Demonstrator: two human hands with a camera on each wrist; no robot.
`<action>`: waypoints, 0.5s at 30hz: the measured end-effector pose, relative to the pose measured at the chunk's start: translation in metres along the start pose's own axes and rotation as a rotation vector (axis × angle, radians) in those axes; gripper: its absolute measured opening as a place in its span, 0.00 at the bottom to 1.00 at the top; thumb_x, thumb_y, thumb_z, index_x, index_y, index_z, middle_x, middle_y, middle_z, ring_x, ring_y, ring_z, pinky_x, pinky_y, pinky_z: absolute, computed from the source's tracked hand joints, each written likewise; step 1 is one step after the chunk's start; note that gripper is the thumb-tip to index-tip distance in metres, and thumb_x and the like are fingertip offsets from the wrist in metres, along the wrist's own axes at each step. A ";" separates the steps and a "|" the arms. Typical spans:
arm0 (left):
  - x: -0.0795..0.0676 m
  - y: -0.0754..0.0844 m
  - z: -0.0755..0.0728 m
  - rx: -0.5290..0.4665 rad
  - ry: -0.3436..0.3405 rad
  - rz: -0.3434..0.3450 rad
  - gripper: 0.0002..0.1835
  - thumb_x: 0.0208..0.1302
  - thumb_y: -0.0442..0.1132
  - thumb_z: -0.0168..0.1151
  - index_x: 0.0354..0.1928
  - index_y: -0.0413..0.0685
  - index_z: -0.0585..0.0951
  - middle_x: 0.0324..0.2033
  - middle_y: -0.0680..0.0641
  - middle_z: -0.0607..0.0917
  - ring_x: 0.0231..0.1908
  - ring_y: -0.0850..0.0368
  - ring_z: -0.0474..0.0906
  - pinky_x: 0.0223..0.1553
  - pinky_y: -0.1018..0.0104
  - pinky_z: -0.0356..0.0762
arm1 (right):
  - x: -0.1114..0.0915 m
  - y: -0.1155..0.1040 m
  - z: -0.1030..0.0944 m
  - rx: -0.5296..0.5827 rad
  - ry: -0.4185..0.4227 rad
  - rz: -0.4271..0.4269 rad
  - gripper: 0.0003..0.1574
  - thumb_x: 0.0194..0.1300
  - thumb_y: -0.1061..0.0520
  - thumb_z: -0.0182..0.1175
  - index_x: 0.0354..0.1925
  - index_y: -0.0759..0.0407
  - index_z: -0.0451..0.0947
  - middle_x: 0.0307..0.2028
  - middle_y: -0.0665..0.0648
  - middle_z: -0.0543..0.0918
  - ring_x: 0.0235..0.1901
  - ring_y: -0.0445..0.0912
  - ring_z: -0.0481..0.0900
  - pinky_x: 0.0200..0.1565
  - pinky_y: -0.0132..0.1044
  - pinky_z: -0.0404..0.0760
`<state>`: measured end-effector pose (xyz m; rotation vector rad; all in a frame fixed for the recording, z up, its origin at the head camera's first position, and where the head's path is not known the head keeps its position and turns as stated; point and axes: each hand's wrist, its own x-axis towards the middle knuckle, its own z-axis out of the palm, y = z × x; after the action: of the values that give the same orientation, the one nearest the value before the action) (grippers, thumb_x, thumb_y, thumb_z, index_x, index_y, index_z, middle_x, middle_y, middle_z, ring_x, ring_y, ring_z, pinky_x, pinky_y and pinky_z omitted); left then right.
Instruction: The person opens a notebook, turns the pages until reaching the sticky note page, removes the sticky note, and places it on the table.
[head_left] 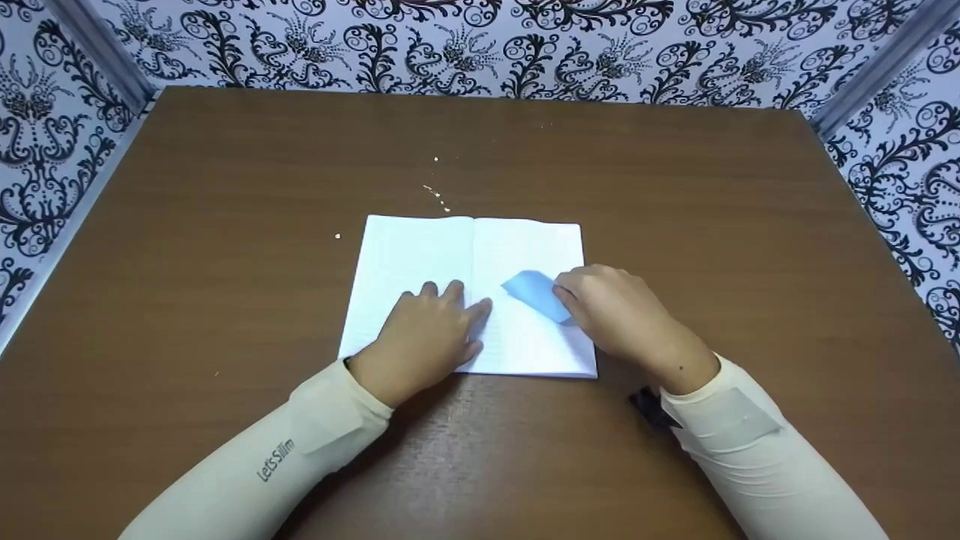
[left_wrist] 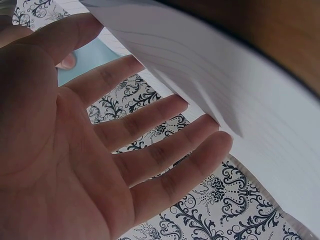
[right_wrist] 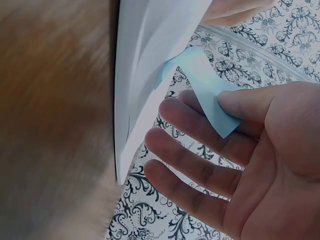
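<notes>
An open notebook (head_left: pixel 416 251) with lined pages lies on the brown table. My left hand (head_left: pixel 424 334) rests on its left page near the fold, fingers spread, fingertips touching the paper in the left wrist view (left_wrist: pixel 150 145). Over the right page, my right hand (head_left: pixel 619 311) pinches a light blue piece of paper (head_left: pixel 532 289) between thumb and index finger. In the right wrist view the blue paper (right_wrist: pixel 207 85) bends from the thumb toward the page, its far end at the page surface. The other fingers of that hand are loosely bent.
Small white crumbs (head_left: pixel 437 195) are scattered on the table (head_left: pixel 225 225) beyond the notebook, with one bit to its left. Black-and-white patterned walls (head_left: pixel 450 52) stand behind the table and at both sides. A dark strap (head_left: pixel 652 407) shows under the right wrist.
</notes>
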<state>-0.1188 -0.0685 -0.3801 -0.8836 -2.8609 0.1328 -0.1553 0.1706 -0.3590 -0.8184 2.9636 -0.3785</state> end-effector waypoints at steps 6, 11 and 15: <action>0.001 0.000 -0.001 -0.006 -0.029 -0.003 0.25 0.65 0.56 0.65 0.61 0.55 0.80 0.41 0.39 0.84 0.34 0.42 0.84 0.28 0.49 0.84 | 0.000 0.004 -0.002 0.005 -0.005 0.024 0.16 0.75 0.56 0.52 0.28 0.56 0.77 0.22 0.50 0.73 0.27 0.47 0.71 0.30 0.44 0.72; 0.001 0.000 -0.001 -0.006 -0.030 0.005 0.25 0.65 0.55 0.64 0.60 0.54 0.80 0.41 0.39 0.84 0.35 0.42 0.85 0.28 0.49 0.84 | 0.000 0.006 -0.003 0.031 0.001 0.044 0.17 0.75 0.57 0.52 0.27 0.55 0.76 0.22 0.50 0.72 0.28 0.47 0.71 0.32 0.43 0.71; 0.000 0.000 -0.001 -0.005 -0.025 0.009 0.24 0.65 0.55 0.64 0.60 0.54 0.80 0.41 0.39 0.84 0.34 0.41 0.84 0.28 0.50 0.84 | 0.000 0.006 -0.005 0.061 0.022 0.045 0.19 0.75 0.57 0.51 0.24 0.55 0.72 0.21 0.49 0.68 0.26 0.46 0.68 0.30 0.40 0.68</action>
<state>-0.1186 -0.0684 -0.3791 -0.9016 -2.8824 0.1388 -0.1591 0.1767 -0.3559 -0.7453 2.9684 -0.4767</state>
